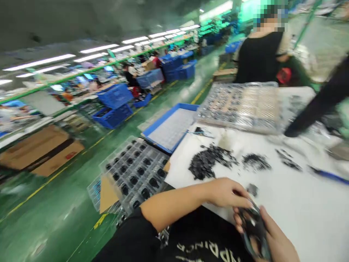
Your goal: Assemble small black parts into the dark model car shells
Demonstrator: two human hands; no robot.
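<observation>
My left hand (227,193) reaches in from the lower left with its fingers curled onto a dark, thin part (255,227). My right hand (275,238) comes up from the bottom edge and grips the same dark part from the other side. Both hands hover over the near edge of the white table (300,203). Just beyond them lie piles of small black parts (208,162), a second pile (256,162) and one loose piece (252,189). The view is tilted and blurred.
A clear tray of black parts (136,171) sits at my left, a blue-rimmed tray (170,127) beyond it, and a large clear tray (240,105) on the table's far side. A person in black (259,54) stands behind; another's sleeve (316,105) reaches in. Blue crates (114,96) line the green floor.
</observation>
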